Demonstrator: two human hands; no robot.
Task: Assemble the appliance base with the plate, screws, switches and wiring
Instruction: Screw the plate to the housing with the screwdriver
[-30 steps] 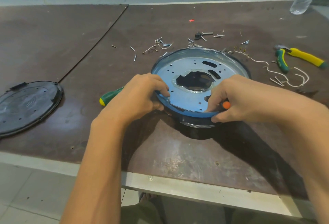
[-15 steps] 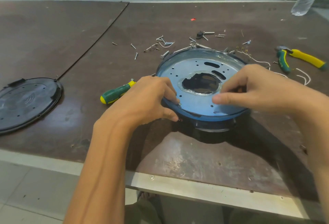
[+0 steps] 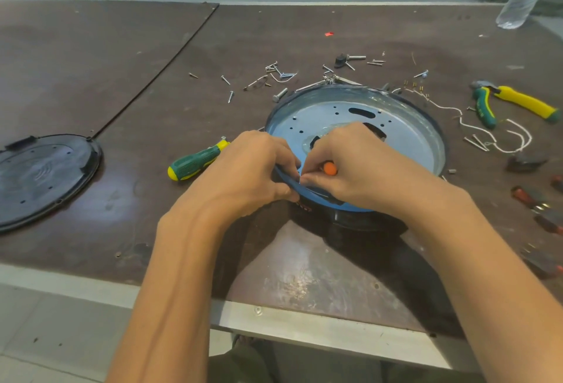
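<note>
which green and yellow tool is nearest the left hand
The screwdriver, its tip right beside the left hand; the pliers lie far off to the right.

Left hand, right hand and both forearms are bare; dark olive-grey trousers cover the lap.

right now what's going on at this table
A person is working on the metal plate sitting on the black appliance base. The left hand grips the plate's near rim, and the right hand, holding an orange-capped tool, pinches at the rim right beside it; whether a screw is there is hidden. Loose screws, a green screwdriver, pliers and white wires lie around; a black cover sits off to the left.
</note>
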